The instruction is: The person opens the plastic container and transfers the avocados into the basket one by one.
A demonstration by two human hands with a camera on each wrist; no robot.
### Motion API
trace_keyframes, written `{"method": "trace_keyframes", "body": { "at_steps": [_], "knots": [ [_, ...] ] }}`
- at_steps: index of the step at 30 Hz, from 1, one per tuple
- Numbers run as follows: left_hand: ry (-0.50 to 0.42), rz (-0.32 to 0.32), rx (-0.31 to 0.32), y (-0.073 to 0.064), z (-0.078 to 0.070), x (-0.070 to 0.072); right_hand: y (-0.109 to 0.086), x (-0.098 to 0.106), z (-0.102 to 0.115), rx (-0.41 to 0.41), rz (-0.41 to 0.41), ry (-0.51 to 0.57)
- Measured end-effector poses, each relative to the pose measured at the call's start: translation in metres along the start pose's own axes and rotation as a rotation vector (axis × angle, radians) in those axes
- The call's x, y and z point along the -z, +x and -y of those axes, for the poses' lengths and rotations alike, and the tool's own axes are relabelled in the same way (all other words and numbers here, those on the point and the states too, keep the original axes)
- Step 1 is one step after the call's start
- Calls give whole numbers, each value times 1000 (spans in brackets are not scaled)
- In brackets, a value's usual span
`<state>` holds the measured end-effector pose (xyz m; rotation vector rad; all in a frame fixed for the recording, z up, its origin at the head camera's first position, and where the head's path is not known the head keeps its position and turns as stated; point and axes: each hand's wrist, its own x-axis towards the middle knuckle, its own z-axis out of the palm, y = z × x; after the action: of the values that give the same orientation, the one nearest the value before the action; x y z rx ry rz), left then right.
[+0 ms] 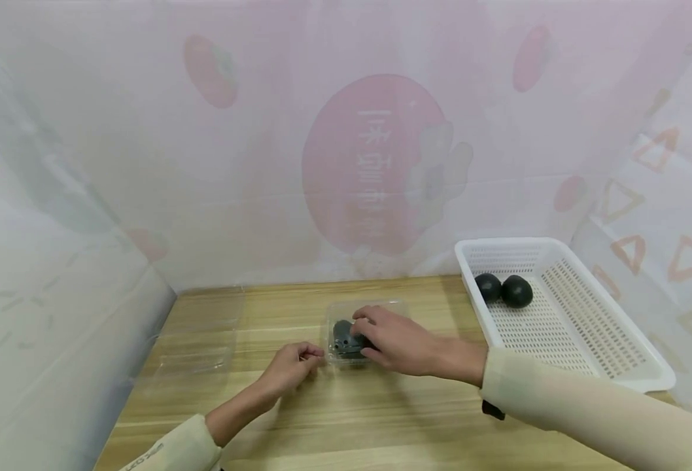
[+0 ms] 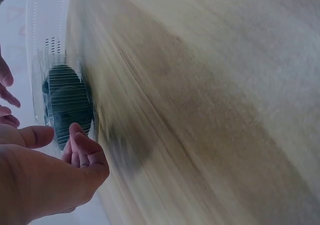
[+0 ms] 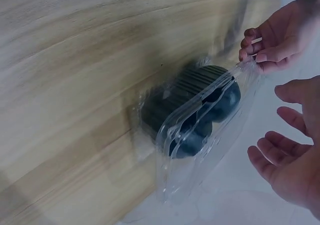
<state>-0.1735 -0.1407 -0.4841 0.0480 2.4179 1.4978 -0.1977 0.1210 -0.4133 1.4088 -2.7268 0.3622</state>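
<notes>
A clear plastic box (image 1: 346, 358) with ribbed sides stands on the wooden table and holds dark round balls (image 3: 224, 105), possibly fruit. Clear plastic rises above its rim in the right wrist view. My right hand (image 1: 396, 340) reaches over the box from the right, partly covering it in the head view. Its fingers (image 3: 272, 152) are spread and bent, with nothing between them. At the box's near left corner is my left hand (image 1: 292, 367), its fingers loosely curled and its fingertips (image 2: 75, 130) right by the plastic edge.
At the right stands a white perforated basket (image 1: 549, 327) with two black balls (image 1: 517, 292) at its far left. Several clear plastic containers (image 1: 199, 333) lie at the table's left. Printed plastic sheets (image 1: 252, 216) enclose the table's back and sides.
</notes>
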Motion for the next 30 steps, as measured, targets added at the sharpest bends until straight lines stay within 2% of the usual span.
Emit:
{"method": "trace_keyframes", "body": {
  "at_steps": [7, 10, 19, 25, 30],
  "knots": [
    [-165, 141, 59, -3, 4, 2, 18, -12, 11, 70, 22, -48],
    [-225, 182, 78, -3, 5, 2, 23, -18, 15, 86, 35, -57],
    [-368, 221, 110, -3, 7, 4, 34, -36, 20, 120, -13, -93],
    [-412, 250, 123, -2, 7, 4, 37, -45, 22, 81, -33, -115],
    [-443, 264, 133, 0, 7, 3, 39, -50, 22, 83, -66, -127]
  ]
}}
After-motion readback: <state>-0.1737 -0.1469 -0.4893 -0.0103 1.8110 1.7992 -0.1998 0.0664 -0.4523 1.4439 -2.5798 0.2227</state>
